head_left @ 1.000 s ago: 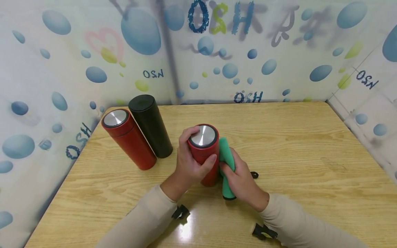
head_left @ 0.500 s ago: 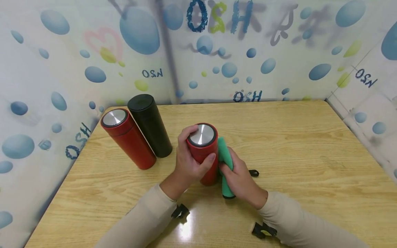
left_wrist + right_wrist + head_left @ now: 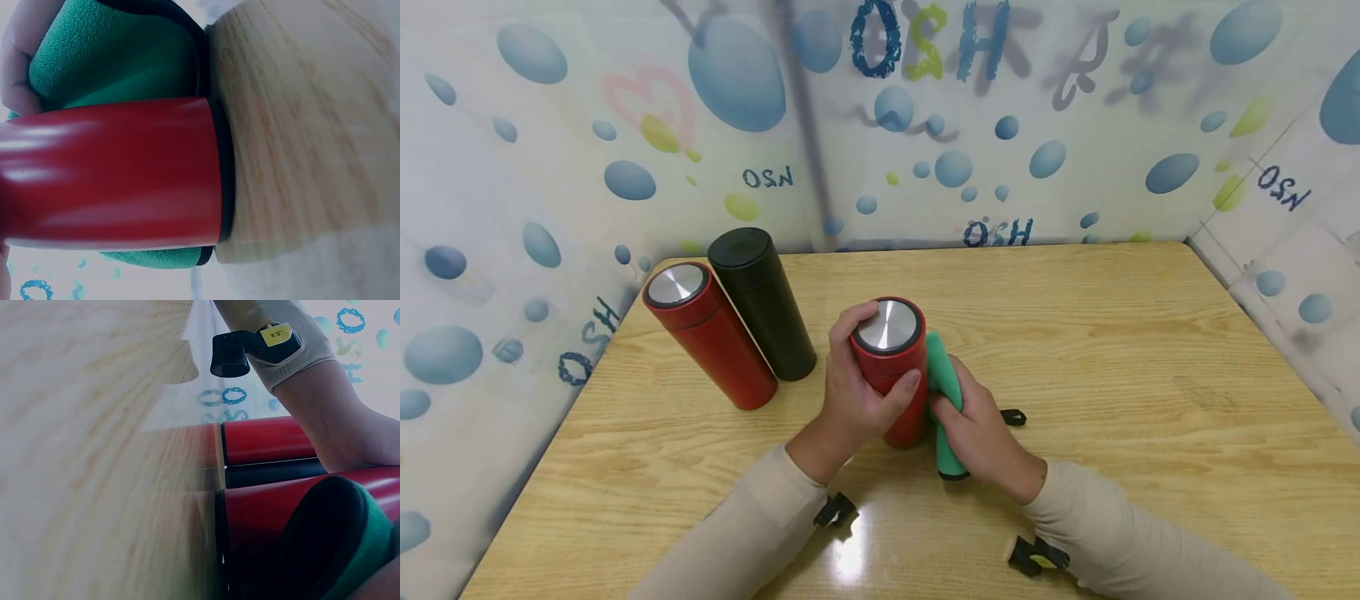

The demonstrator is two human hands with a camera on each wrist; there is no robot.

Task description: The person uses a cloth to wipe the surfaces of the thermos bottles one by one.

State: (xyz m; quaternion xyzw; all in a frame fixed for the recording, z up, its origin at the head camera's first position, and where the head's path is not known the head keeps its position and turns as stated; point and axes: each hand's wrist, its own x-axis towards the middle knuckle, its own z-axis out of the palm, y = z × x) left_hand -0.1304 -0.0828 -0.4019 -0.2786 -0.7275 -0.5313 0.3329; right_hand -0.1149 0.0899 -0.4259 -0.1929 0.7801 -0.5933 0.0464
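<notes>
A red thermos flask (image 3: pixel 912 425) with a shiny metal lid top stands upright on the table. My left hand (image 3: pixel 859 396) grips its upper part, thumb across the front and a fingertip by the lid rim. My right hand (image 3: pixel 983 433) holds a green fleecy cloth (image 3: pixel 946 375) with black edging against the flask's right side. Seen from the left wrist, the cloth (image 3: pixel 119 59) bends round behind the red flask (image 3: pixel 119 175) and shows on both sides of it. A black loop (image 3: pixel 1015 417) sticks out beyond my right hand.
Left of my hands, a second red flask (image 3: pixel 726 358) and a black flask (image 3: pixel 771 308) stand close together on the wooden table (image 3: pixel 1120 350). A patterned wall sheet (image 3: pixel 1067 125) hangs behind the table's back edge. Small black devices sit on both sleeves.
</notes>
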